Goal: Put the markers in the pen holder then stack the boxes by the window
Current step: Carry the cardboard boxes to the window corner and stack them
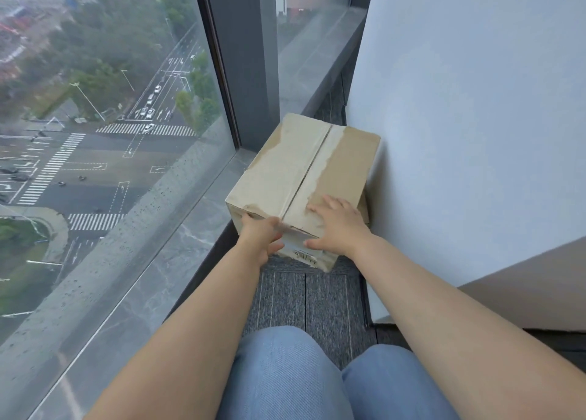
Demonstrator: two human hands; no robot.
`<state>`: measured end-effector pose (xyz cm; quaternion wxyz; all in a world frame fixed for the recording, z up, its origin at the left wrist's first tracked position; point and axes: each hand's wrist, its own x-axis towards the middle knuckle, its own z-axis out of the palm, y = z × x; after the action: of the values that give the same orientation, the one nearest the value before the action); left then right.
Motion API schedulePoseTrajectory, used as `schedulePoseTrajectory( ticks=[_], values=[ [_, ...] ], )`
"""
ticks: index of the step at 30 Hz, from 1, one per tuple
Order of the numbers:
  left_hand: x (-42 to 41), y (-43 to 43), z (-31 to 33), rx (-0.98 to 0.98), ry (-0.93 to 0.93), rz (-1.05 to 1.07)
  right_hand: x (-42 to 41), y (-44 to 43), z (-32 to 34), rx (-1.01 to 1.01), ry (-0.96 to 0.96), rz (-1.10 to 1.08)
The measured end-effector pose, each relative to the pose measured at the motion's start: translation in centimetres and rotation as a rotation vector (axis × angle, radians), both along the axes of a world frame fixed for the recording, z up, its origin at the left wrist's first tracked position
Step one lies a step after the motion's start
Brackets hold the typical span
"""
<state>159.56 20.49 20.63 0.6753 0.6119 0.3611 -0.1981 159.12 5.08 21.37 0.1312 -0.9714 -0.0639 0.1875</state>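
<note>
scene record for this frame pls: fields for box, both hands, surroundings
box: cardboard box, flaps shut, worn tape along the top seam, in the corner between window sill and wall
under box: edge of something tan shows at its right side, cannot tell what
left hand: left hand grips the near left edge
right hand: right hand lies flat on the near top
sill: grey stone window sill, left of box
wall: white wall, right of box
floor: grey carpet
markers, pen holder: not in view
</note>
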Motion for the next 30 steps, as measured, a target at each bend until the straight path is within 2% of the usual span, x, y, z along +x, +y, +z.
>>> schedulePoseTrajectory(
  ticks=[2, 4, 8, 15, 21, 30],
  values=[
    [0.3, 0.5, -0.4, 0.218, -0.034, 0.036, -0.3, -0.4, -0.2, -0.03, -0.021, 0.015],
    [0.8, 1.5, -0.6, 0.355, -0.132, 0.073, -0.7, -0.2, -0.4, -0.029, -0.043, 0.008],
    [1.4, 3.0, 0.0, 0.379, -0.19, -0.03, -1.1, -0.2, -0.3, -0.016, -0.087, -0.043],
    [2.0, 1.5, -0.8, 0.291, -0.182, -0.11, -0.6, -2.2, -0.4, 0.035, -0.116, -0.307],
    [3.3, 0.6, -0.1, 0.141, -0.184, -0.111, 2.0, -2.9, -0.8, -0.023, -0.184, -0.379],
    [5.9, 1.0, 0.4, 0.067, -0.193, -0.147, 4.8, -3.4, -2.0, -0.06, -0.235, -0.371]
  ],
)
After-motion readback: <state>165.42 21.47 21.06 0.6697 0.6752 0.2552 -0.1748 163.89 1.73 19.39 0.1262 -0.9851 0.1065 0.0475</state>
